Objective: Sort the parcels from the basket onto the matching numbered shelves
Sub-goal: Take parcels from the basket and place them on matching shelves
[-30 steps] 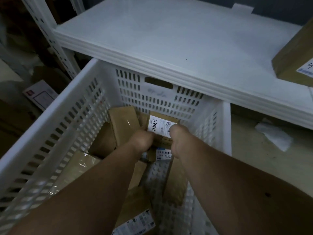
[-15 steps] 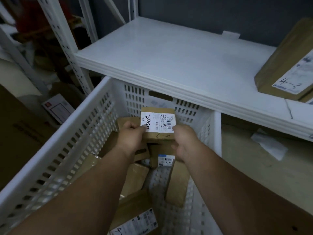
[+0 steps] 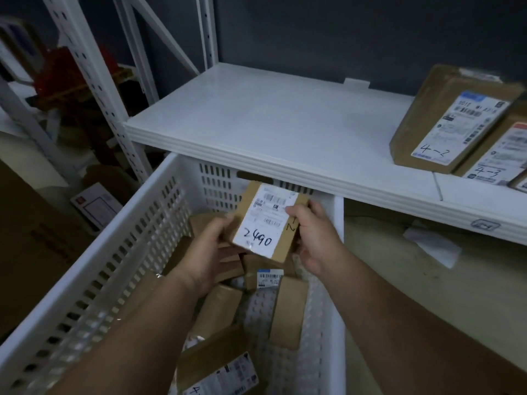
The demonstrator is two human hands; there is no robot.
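Observation:
A small brown cardboard parcel [image 3: 266, 220] with a white label reading "2490" is held above the white slotted basket [image 3: 119, 252]. My left hand [image 3: 212, 249] grips its lower left side. My right hand [image 3: 312, 235] grips its right edge, thumb on the label. Handwriting on the bare cardboard beside the label is partly hidden. Several more brown parcels [image 3: 288, 309] lie in the basket below. The white shelf [image 3: 271, 121] stands just behind the basket.
Two labelled parcels sit at the shelf's right end, one marked "4-2" [image 3: 447, 121] and one marked "4-3" [image 3: 496, 155]. White perforated uprights [image 3: 97, 81] rise at the left. A tag [image 3: 484, 224] is stuck on the shelf's front edge. Crumpled paper [image 3: 433, 246] lies on the lower level.
Both hands have lifted the "2490" parcel out of the basket and turned it, so the label now faces up with the number nearest me. The view has tilted up toward the shelf.

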